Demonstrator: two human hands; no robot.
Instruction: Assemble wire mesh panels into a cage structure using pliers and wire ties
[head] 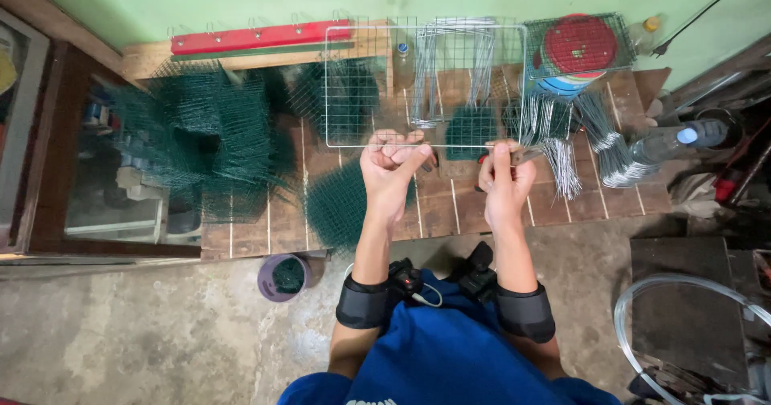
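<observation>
Overhead view of a wooden bench [450, 204]. Both hands grip the near edge of 1 bare wire grid [426, 84], held flat above the bench at 12 o'clock from the body. The left hand [389, 168] is closed in a fist on the grid's near wire. The right hand [504, 182] is closed on the same wire farther along and also holds a red-handled tool [484, 159]; its working end is hidden, so its kind cannot be told.

Progress, as a judgement: the grid looks like a flat panel, not yet joined to any other piece. A finished wire cage [580, 48] at 1 o'clock suggests earlier output. Cut green mesh [201, 132] at 10 o'clock and bent wire pieces [562, 168] at 2 o'clock remain as unused stock.

Containers and labels: inside the cage sit round red and blue tubs [580, 45]. A clear bottle [671, 144] with a blue cap lies at 3 o'clock. A small purple pot [283, 276] stands on the floor at 8 o'clock. A red bar [261, 37] lies along the bench's far edge at 11 o'clock. No sign is legible.
</observation>
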